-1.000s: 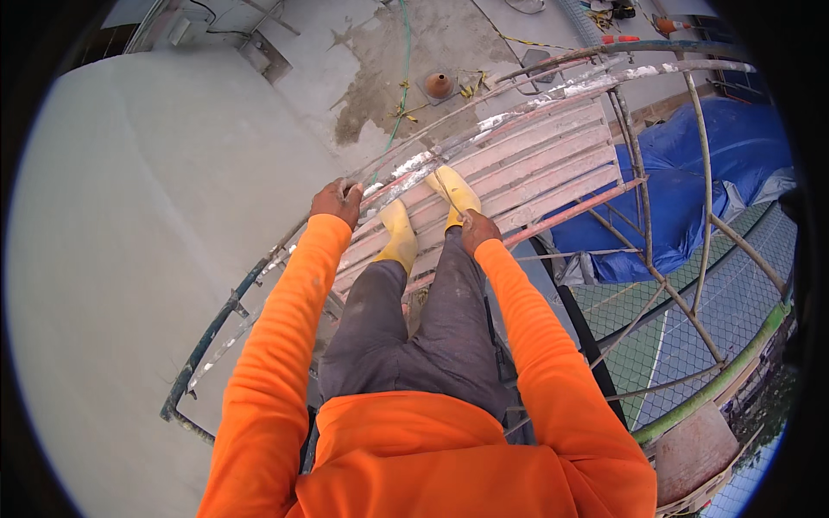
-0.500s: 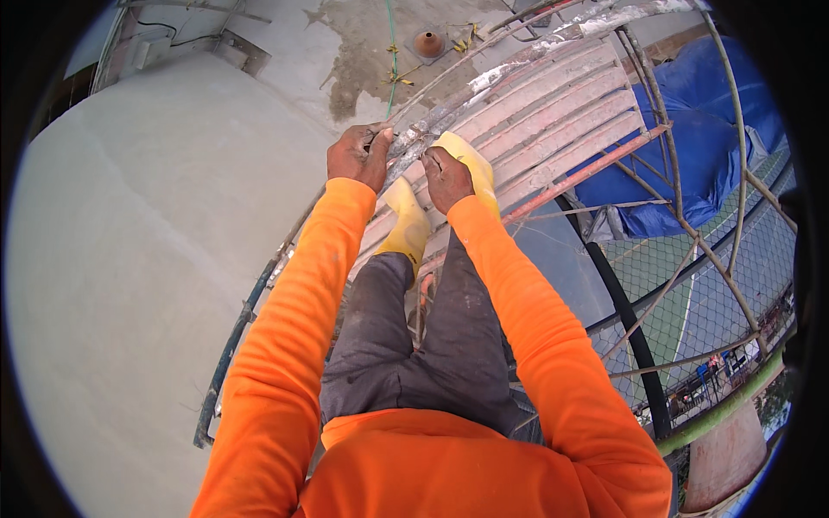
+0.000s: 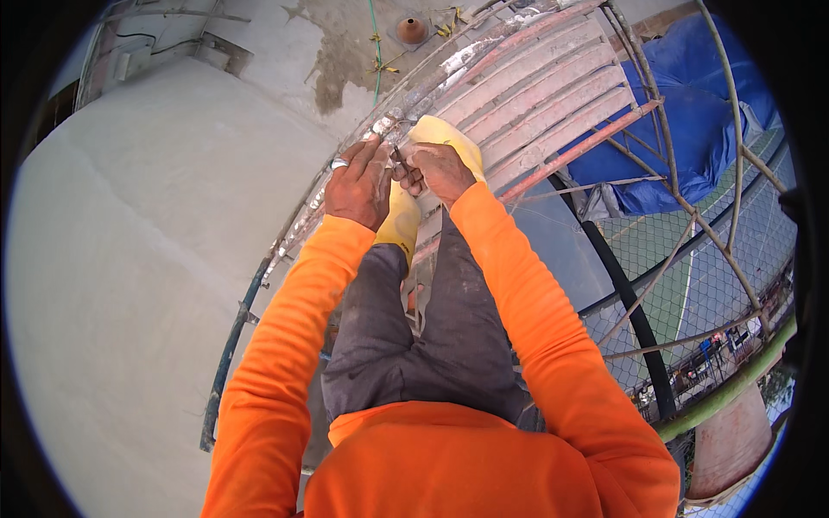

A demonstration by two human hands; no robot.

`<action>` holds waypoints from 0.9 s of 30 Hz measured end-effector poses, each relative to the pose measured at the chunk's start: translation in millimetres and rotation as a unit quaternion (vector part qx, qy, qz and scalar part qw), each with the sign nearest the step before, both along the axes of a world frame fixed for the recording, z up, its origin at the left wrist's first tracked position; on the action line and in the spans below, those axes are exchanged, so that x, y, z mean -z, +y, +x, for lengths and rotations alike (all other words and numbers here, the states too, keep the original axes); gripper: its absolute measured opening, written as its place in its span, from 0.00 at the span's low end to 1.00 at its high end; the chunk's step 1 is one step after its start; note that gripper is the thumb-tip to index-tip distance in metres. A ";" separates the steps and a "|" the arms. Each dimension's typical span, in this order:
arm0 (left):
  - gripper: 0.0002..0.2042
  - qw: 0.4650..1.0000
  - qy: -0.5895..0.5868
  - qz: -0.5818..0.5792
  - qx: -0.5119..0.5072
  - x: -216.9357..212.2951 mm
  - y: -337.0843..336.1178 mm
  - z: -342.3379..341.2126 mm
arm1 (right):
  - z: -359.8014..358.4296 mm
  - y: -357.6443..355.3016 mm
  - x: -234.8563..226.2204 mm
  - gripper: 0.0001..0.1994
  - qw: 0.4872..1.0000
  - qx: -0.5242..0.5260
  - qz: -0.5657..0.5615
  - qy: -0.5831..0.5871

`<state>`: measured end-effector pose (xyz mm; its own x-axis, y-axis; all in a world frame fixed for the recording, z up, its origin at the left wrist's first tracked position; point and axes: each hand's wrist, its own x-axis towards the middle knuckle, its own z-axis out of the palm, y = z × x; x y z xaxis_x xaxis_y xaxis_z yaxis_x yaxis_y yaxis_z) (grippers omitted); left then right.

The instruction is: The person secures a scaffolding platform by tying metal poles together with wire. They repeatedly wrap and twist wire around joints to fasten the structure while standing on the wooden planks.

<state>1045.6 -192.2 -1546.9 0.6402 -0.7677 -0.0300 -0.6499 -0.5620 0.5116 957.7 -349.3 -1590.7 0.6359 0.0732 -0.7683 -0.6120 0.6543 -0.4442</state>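
My left hand (image 3: pixel 358 183), with a pale ring on one finger, is close to the white-spattered scaffold pole (image 3: pixel 458 62). Its fingers are bent together at the fingertips, and whatever they grip is hidden. Just to its right, my right hand (image 3: pixel 442 173) is closed, thumb and fingers pinched together. A small dark thing (image 3: pixel 397 159) shows between the two hands, too small to name. Below them are my yellow boots (image 3: pixel 400 220), standing on the slatted scaffold platform (image 3: pixel 540 91). The right boot is partly behind my right hand.
A smooth grey wall or slab (image 3: pixel 147 285) fills the left side. Scaffold bars (image 3: pixel 669 147) rise at the right beside a blue tarp (image 3: pixel 691 129). Beyond the netting lies a court (image 3: pixel 643 259) at a lower level. An orange cone (image 3: pixel 412 32) and green hose (image 3: pixel 376 52) lie far ahead.
My left hand has turned so its back and ring show, and has come slightly lower. My right hand has turned inward toward it. The view has shifted a little.
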 end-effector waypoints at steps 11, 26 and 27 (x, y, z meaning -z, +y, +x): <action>0.20 0.999 0.010 0.000 -0.033 4.1 -0.4 -18.5 | 20.0 -20.7 -0.6 0.21 0.904 -0.302 -0.284 -0.101; 0.06 0.965 0.094 -0.001 -0.244 -1.1 -33.9 -24.5 | -9.3 51.8 15.6 0.07 0.808 0.013 -0.584 -0.080; 0.06 0.952 0.125 -0.013 -0.279 -2.3 -37.8 -26.9 | -10.3 51.2 13.2 0.08 0.799 0.017 -0.592 -0.102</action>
